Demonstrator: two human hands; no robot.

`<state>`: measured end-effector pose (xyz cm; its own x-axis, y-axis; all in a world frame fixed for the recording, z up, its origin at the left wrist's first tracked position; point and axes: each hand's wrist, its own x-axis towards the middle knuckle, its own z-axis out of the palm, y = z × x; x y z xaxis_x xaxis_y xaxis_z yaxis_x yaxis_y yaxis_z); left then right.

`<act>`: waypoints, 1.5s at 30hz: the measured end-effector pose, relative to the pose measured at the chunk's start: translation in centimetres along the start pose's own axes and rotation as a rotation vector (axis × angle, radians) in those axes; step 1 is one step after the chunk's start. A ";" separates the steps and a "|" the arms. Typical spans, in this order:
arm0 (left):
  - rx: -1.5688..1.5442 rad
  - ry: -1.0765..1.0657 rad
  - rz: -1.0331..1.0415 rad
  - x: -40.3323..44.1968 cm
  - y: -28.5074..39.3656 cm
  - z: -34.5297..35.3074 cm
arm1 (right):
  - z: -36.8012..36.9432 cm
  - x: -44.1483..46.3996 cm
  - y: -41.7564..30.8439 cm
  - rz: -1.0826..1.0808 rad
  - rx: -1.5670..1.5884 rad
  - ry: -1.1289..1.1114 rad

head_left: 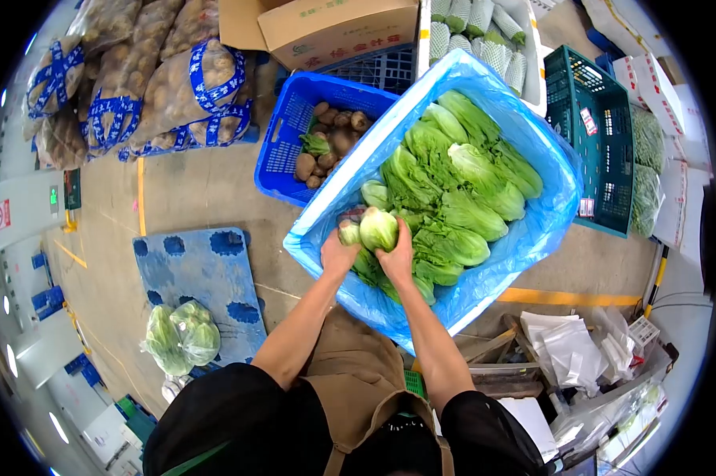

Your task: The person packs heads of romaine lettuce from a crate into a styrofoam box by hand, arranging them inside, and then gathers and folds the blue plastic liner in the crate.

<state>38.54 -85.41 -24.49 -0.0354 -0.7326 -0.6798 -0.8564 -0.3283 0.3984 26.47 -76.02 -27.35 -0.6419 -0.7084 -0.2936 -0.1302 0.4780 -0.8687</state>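
Observation:
A head of green lettuce (379, 230) is gripped by my right hand (398, 255), its pale base end toward the camera. My left hand (340, 252) is closed around a second lettuce (348, 232), which is partly hidden by the fingers. Both hands are at the near left side of a large crate lined with blue plastic film (544, 230). Inside it, several leafy lettuces (453, 210) lie packed side by side, and one pale head (375, 193) rests close to the left wall.
Behind the lined crate stands a blue basket (275, 170) of brown potatoes (342, 141). A white foam box (532, 47) of net-wrapped vegetables and a dark green crate (612, 170) stand beyond. Bagged greens (182, 337) lie on a blue pallet (199, 270); potato sacks (168, 99) are piled far left.

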 end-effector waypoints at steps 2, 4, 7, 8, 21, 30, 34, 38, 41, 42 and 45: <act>0.067 0.044 0.193 -2.1 -0.3 0.0 | -1.6 -1.7 0.1 0.092 0.143 0.044; 0.127 0.191 0.442 -4.9 0.5 -0.5 | -2.4 -3.2 0.9 0.077 0.274 0.107; -0.026 0.178 0.685 -7.9 2.4 -1.5 | -3.5 -5.6 0.6 0.074 0.530 0.194; -0.146 0.087 0.719 -8.8 3.3 -2.2 | -4.3 -6.5 -0.6 0.070 0.598 0.223; -0.628 -0.481 1.949 -32.5 13.7 -2.0 | -27.5 -28.0 -14.1 -0.907 -0.107 1.204; -0.726 -1.207 2.346 -56.6 9.9 9.3 | -32.9 -57.4 -9.0 -0.550 0.491 1.567; -0.660 -1.217 2.522 -66.2 4.4 9.6 | -34.0 -66.4 -4.5 -0.386 0.042 2.222; -0.469 -1.363 2.587 -72.4 -3.1 9.6 | -35.2 -71.4 -1.5 -0.841 0.641 2.200; -0.283 -1.446 2.635 -74.9 -8.2 9.2 | -33.1 -71.8 3.4 -0.671 0.461 2.205; -0.257 -1.488 2.647 -75.2 -9.6 9.1 | -32.7 -71.1 2.2 -0.876 0.740 2.125; 0.004 -1.844 2.666 -76.1 -10.5 8.2 | -29.5 -71.7 0.0 -0.810 1.030 1.941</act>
<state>45.98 -21.31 17.97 0.1344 0.7239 0.6767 0.7772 -0.5006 0.3812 50.21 -9.95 5.44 -0.4558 0.8811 0.1264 -0.7467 -0.3012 -0.5930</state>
